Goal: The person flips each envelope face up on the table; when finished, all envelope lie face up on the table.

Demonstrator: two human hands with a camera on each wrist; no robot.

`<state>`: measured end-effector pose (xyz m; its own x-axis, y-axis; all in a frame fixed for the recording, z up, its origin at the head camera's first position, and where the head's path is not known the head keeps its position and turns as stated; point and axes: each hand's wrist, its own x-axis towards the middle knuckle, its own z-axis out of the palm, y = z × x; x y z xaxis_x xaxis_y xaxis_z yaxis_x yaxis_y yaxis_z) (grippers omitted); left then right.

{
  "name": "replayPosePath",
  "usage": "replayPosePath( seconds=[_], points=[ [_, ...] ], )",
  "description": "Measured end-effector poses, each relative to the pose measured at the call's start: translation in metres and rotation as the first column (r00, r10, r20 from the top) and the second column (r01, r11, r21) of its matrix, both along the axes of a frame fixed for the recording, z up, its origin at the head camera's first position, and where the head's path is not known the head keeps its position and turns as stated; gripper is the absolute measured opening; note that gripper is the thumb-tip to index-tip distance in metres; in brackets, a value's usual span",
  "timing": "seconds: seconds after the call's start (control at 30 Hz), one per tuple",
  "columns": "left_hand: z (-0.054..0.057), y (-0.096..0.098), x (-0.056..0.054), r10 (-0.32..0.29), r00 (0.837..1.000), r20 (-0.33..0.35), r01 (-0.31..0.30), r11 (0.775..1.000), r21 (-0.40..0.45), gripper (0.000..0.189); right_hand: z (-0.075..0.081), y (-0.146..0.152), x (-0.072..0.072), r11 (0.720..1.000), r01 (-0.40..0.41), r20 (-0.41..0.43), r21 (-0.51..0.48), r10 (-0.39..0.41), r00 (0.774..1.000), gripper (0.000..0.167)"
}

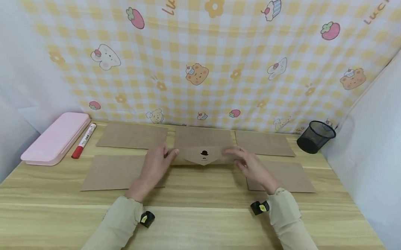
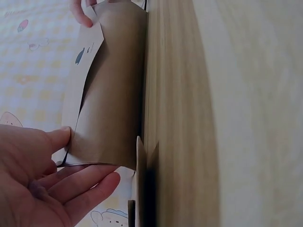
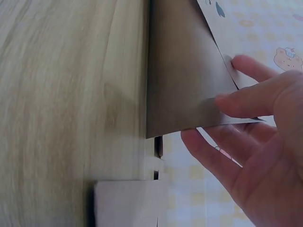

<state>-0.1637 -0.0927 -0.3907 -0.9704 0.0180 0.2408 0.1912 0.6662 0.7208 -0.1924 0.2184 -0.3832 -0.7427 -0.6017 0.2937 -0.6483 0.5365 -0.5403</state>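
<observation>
A brown paper envelope (image 1: 204,155) stands tilted up between the two hands, bowed a little along its length. Its pointed flap carries a small black hat and moustache print. At one end the left hand (image 1: 155,166) pinches it, thumb (image 2: 60,137) over the flap's edge and the other fingers under the paper. The right hand (image 1: 254,169) grips the opposite end. In the right wrist view its thumb (image 3: 236,104) presses the envelope's front, its index finger lies against the flap, and the remaining fingers are behind the paper.
Flat brown envelopes lie around: back left (image 1: 132,136), back middle (image 1: 203,135), back right (image 1: 265,143), front left (image 1: 117,171) and front right (image 1: 285,177). A pink case (image 1: 57,137) and a red-capped marker (image 1: 84,140) are at left. At back right is a black mesh pen holder (image 1: 315,137).
</observation>
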Motion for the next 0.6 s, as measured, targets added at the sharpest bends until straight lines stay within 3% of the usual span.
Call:
replayPosePath(
  seconds=[0.17, 0.33, 0.43, 0.6],
  points=[
    [0.0003, 0.0009, -0.0008, -0.001, 0.997, -0.083, 0.001, 1.0, -0.006, 0.037, 0.0, 0.0012, -0.0012, 1.0, 0.005, 0.037, -0.007, -0.005, 0.999, 0.051],
    [0.0006, 0.0037, -0.0002, -0.044, 0.988, -0.15, 0.034, 0.997, -0.066, 0.017, 0.0007, -0.0004, -0.0008, 0.999, 0.034, 0.131, -0.034, -0.03, 0.991, 0.045],
    [0.0, 0.0052, -0.0001, -0.056, 0.982, -0.178, 0.042, 0.996, -0.084, 0.007, 0.0007, -0.001, -0.0001, 0.997, 0.054, 0.176, -0.051, -0.044, 0.983, 0.044],
    [-0.0002, 0.0052, 0.0005, -0.073, 0.98, -0.183, 0.058, 0.995, -0.085, 0.01, -0.0015, -0.0012, 0.0, 0.995, 0.059, 0.186, -0.084, -0.043, 0.982, 0.045]
  ],
)
